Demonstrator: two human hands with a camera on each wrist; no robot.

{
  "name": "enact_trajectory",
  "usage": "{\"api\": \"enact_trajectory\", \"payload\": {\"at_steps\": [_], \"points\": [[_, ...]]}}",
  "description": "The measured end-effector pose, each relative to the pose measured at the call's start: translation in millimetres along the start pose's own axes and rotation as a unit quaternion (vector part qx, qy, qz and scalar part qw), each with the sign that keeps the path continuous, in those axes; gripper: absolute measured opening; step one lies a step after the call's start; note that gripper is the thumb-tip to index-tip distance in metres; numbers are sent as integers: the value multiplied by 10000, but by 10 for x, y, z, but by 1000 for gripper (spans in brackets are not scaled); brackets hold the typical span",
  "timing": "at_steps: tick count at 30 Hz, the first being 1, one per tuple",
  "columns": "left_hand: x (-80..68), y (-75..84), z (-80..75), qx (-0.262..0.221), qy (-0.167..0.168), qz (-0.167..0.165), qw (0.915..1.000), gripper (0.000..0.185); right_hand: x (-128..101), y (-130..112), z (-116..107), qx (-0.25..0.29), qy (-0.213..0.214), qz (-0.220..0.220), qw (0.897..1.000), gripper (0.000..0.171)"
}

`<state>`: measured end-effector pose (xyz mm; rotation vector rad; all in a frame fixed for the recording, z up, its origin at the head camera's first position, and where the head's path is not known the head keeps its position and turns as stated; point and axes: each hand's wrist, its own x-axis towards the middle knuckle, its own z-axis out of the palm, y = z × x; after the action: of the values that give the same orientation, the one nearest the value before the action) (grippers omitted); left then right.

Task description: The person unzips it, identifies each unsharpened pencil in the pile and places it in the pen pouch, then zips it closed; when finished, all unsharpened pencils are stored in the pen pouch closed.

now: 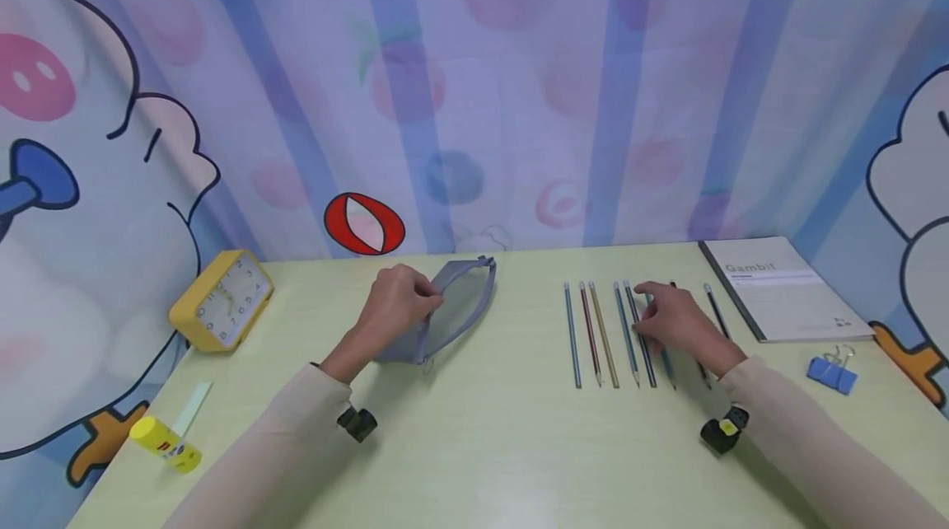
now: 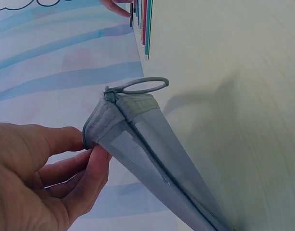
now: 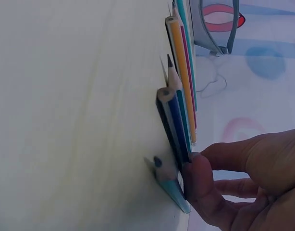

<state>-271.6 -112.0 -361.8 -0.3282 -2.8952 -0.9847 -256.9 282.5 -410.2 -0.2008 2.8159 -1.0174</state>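
Note:
My left hand [image 1: 396,298] pinches one corner of a grey-blue zip pouch [image 2: 152,134] between thumb and fingers, with the pouch slanting above the table. A thin loop [image 2: 147,90] stands out from its end. Over a row of pencils at the right, my right hand [image 1: 682,327] has its fingers loosely bent. In the right wrist view its fingertips are right at the far end of a dark blue pencil [image 3: 174,113]. A teal pencil [image 1: 666,366] runs partly hidden under that hand. To the left lie teal, red and yellow pencils [image 1: 604,339].
Two dark pencils lie right of the row, the outer one [image 1: 717,311] near a notebook [image 1: 793,306]. A blue binder clip [image 1: 832,374] sits at the far right. At the left stand a yellow clock [image 1: 222,302], a glue stick [image 1: 166,444] and a pale flat strip [image 1: 193,408].

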Motion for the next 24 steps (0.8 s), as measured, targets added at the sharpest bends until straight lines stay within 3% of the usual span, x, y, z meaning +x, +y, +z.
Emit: {"api": "enact_trajectory", "payload": {"at_steps": [11,17,24], "points": [[-20,-11,-8,28,-17,33,10000,13,1,-82,35,-430,-8,125,9990,65],[-22,-24,-9,23,-26,44,10000,13,18,-147,84,-920,178,225,9953,62],[-18,-26,-6,-27,-39,-9,10000,14,27,-200,99,-1389,327,4,9898,19]]}}
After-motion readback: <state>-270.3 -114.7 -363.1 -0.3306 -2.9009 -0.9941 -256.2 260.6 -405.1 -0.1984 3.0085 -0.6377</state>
